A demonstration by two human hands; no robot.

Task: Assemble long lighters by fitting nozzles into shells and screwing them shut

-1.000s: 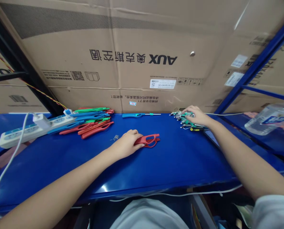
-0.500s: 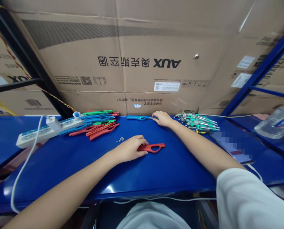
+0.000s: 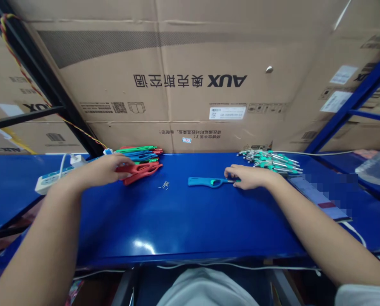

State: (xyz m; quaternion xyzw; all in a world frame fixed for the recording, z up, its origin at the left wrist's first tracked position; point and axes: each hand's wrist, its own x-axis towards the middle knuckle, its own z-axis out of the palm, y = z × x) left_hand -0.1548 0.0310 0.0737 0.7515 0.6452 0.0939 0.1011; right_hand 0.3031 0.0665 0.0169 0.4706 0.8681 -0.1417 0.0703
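Note:
My left hand is at the pile on the left, its fingers closed round the end of a red lighter casing. Green, blue and red lighter casings lie stacked just behind it. With bent fingers my right hand grips the metal tube end of a blue gas lighter, which has a green trigger. The lighter lies crosswise at the middle of the blue table; its tip is hidden by the fingers. A few tiny metal pins lie to its left.
Several metal lighter rods with green parts are heaped at the back right. Near them are a phone and a clear plastic bottle. A white power strip lies at left. Cardboard stands behind the blue table.
My left hand has gone from the table's middle to the pile at left with the red casing. My right hand has drawn the blue lighter from the back edge toward me and rightward.

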